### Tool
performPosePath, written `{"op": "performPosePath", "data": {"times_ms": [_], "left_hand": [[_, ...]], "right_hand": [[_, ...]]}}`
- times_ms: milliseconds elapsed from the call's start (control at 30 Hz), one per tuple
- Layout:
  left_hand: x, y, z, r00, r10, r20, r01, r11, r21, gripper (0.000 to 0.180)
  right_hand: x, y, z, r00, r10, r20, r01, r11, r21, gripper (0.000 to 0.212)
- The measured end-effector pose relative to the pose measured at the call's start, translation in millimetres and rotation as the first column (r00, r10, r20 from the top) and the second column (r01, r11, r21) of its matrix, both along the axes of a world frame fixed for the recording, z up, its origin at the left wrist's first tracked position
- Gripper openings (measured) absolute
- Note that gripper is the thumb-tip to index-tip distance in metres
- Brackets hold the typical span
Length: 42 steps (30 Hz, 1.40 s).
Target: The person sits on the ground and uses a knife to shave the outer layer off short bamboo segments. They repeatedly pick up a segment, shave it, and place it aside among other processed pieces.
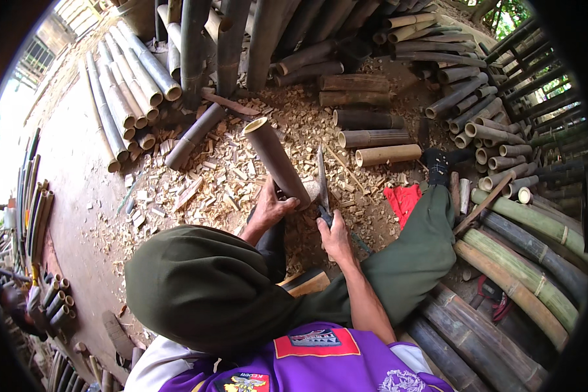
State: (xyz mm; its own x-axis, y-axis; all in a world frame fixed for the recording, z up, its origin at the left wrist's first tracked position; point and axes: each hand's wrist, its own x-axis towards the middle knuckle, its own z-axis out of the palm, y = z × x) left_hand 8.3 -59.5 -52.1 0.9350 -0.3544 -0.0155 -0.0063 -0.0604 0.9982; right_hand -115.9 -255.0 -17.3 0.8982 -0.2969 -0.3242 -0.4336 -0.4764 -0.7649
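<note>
Sitting on the ground, I am clamping my right grip [335, 236] around a knife [322, 178], blade pointing away. My left grip [272, 208] is wrapping the lower end of a tilted bamboo tube [276, 160]. Wood chips [222, 176] are lying beyond, then stacked bamboo poles [127, 85].

Soft daylight, overexposed left, dark fisheye rim
</note>
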Motion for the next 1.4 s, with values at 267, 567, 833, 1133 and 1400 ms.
{"op": "performPosePath", "data": {"times_ms": [267, 567, 833, 1133, 1400], "left_hand": [[-3.1, 42.4, 82.7, 0.984, 0.175, -0.01, -0.174, 0.98, 0.096, 0.067], [17.4, 76.6, 164.1, 0.973, -0.198, 0.117, 0.091, 0.796, 0.598, 0.057], [35.5, 60.0, 61.6, 0.857, 0.257, -0.446, -0.472, 0.74, -0.479, 0.06], [45.1, 19.3, 24.6, 0.665, 0.529, -0.527, -0.741, 0.557, -0.376, 0.044], [33.7, 36.2, 18.3, 0.633, 0.522, -0.572, -0.748, 0.602, -0.279, 0.052]], "right_hand": [[-14.2, -9.8, 0.6, 0.995, -0.078, 0.056, 0.076, 0.997, 0.027, 0.047], [-9.3, -3.6, 34.5, 0.998, -0.013, 0.062, 0.022, 0.987, -0.159, 0.033], [2.6, 12.1, 32.1, 0.994, 0.09, -0.06, -0.103, 0.958, -0.269, 0.029], [-12.1, 12.3, 46.4, 0.998, 0.054, 0.043, -0.047, 0.989, -0.142, 0.033], [3.6, 13.3, 52.3, 0.988, 0.136, 0.075, -0.116, 0.968, -0.223, 0.03]]}}
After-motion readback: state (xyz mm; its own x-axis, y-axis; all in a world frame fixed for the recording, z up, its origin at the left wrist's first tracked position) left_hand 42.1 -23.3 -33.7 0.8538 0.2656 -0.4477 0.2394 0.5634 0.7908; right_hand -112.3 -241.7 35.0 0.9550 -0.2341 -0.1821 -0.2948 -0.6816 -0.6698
